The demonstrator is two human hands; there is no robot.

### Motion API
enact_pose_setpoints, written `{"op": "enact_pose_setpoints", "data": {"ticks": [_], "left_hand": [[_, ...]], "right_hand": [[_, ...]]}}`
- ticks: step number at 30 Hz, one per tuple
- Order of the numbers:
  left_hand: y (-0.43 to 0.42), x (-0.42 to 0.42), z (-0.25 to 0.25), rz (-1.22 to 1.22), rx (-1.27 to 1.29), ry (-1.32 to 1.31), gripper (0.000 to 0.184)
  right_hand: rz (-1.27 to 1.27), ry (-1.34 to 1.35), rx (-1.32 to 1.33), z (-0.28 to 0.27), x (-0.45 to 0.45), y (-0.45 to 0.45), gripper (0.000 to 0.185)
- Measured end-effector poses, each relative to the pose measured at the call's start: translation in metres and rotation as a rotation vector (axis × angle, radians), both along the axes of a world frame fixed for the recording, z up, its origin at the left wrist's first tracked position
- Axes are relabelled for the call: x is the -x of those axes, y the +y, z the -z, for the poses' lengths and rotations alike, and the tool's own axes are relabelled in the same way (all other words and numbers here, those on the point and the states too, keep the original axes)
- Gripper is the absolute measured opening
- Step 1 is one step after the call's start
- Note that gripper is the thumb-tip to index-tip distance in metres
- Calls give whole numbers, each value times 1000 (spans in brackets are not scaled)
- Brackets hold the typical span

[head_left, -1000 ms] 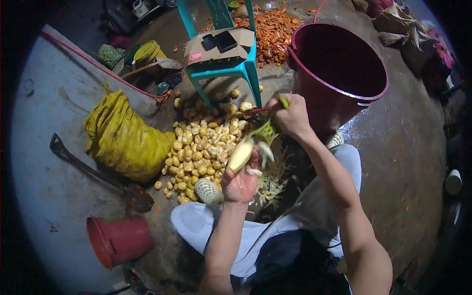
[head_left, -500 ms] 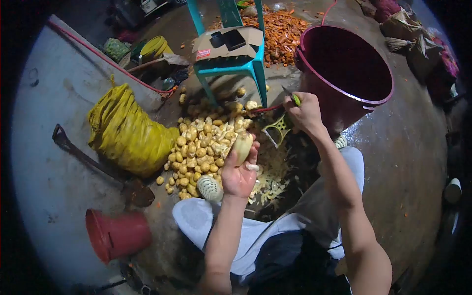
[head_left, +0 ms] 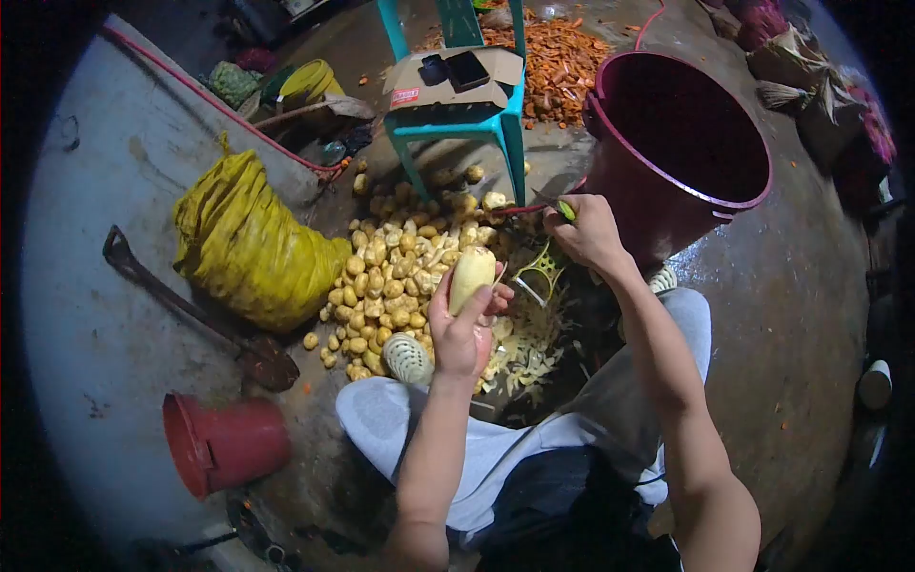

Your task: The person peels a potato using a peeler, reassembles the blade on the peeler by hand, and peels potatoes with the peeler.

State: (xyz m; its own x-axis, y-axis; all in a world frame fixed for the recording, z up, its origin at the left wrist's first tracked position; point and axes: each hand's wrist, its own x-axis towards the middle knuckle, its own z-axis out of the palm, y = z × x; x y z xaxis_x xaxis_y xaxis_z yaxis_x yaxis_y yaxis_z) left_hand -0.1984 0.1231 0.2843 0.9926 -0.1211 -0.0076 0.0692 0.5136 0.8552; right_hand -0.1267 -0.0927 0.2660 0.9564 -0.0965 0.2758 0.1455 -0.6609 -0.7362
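Note:
My left hand [head_left: 464, 319] is wrapped round a long, pale peeled potato [head_left: 473, 276], held nearly upright with its far end free. To the right, my right hand [head_left: 589, 232] grips a small knife [head_left: 566, 209] by its green handle, the dark blade pointing up and left, apart from the potato. Beneath that hand is a yellow-green openwork piece [head_left: 543, 275] whose kind I cannot make out. Beyond the left hand, a heap of potatoes [head_left: 391, 267] covers the floor. Pale peelings [head_left: 524, 355] lie between my legs.
A teal chair [head_left: 511, 133] bearing cardboard and dark objects stands ahead. Orange pieces [head_left: 562, 67] are heaped behind it. At right is a large maroon tub [head_left: 610, 181]; at left, a yellow sack [head_left: 248, 248], a long-handled shovel [head_left: 267, 365] and a red bucket [head_left: 243, 443].
The potato has turned more upright in my left hand, and the thumb now lies across it. My right hand keeps the knife, its blade now tilted further left. The view has shifted slightly.

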Motion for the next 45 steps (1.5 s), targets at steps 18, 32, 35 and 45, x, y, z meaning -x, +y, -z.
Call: {"op": "enact_pose_setpoints", "data": {"ticks": [18,32,35,45], "left_hand": [[0,-3,-4,129,38,-15,60],[7,5,-22,402,203,31,93],[13,-3,-11,318,186,41,97],[8,-8,-3,94,44,-69,97]], "right_hand": [[-167,78,175,-3,8,9,25],[-468,41,281,22,14,30,29],[-431,36,308,6,22,31,30],[-485,-110,253,-3,37,44,28]]}}
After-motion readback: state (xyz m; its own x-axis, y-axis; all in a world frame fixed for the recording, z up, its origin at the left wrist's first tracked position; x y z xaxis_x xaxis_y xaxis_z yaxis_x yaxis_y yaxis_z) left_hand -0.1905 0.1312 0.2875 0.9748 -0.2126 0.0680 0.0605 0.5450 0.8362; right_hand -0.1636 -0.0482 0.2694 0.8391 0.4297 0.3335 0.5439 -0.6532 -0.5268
